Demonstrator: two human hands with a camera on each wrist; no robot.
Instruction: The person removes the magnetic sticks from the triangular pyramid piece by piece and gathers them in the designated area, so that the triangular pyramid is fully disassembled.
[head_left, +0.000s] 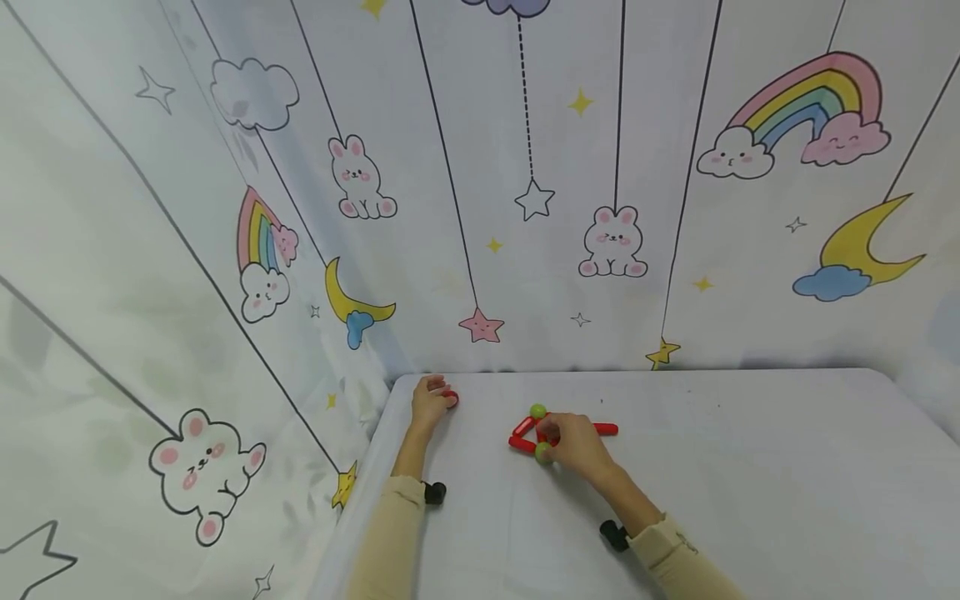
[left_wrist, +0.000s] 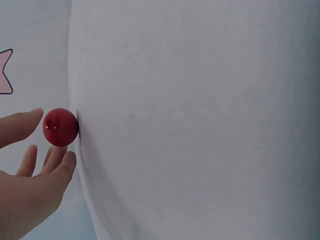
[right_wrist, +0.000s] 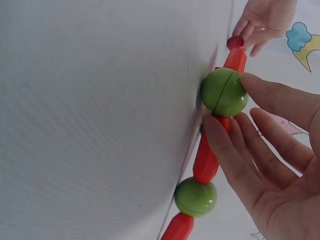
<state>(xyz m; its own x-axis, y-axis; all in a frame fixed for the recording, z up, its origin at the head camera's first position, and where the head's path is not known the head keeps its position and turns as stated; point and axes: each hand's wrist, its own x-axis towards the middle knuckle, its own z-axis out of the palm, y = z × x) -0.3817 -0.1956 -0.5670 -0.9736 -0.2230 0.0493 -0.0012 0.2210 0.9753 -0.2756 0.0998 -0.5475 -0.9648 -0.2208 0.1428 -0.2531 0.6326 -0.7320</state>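
On the far left of the table, my left hand (head_left: 430, 403) is around a glossy red ball (left_wrist: 60, 127). In the left wrist view the ball rests on the white surface, thumb on one side with a slight gap, relaxed fingers on the other. Near the middle, thumb and index finger of my right hand (head_left: 579, 447) pinch a green ball (right_wrist: 223, 92). Red rods (right_wrist: 206, 157) join it to a second green ball (right_wrist: 195, 196) in a small frame lying on the table. My right hand partly hides the frame in the head view.
One red rod (head_left: 606, 429) points out to the right, past my right hand. The white-covered table (head_left: 750, 483) meets a white cloth backdrop (head_left: 525, 275) printed with rabbits, stars, moons and rainbows behind and to the left.
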